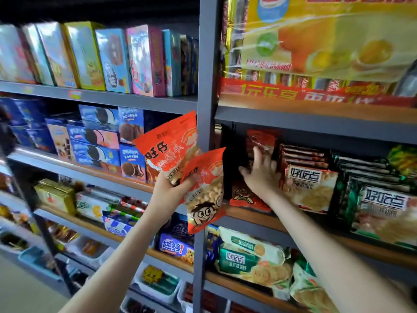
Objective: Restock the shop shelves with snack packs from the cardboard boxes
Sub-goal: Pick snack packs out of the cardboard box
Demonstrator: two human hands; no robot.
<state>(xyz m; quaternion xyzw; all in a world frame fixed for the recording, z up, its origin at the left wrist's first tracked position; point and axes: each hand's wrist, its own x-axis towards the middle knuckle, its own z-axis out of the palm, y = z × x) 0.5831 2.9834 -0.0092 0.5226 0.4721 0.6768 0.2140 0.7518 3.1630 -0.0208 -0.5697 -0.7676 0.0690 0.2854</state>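
My left hand (pixel 171 188) grips two orange-red snack packs in front of the grey shelf upright (pixel 206 64). The upper pack (pixel 167 143) tilts left; the lower pack (pixel 205 190) shows a cartoon face and hangs down. My right hand (pixel 259 175) reaches into the dark gap at the left end of the right-hand middle shelf (pixel 248 214). Its straight fingers press against a red pack (pixel 261 138) standing there. Another red pack (pixel 246 196) lies low under my wrist. No cardboard box is in view.
White-and-red biscuit packs (pixel 309 186) and green ones (pixel 379 204) fill the shelf right of my right hand. Blue cookie boxes (pixel 97 136) stand on the left bay. Upright boxes (pixel 112 59) line the shelf above; more packs (pixel 252 260) sit below.
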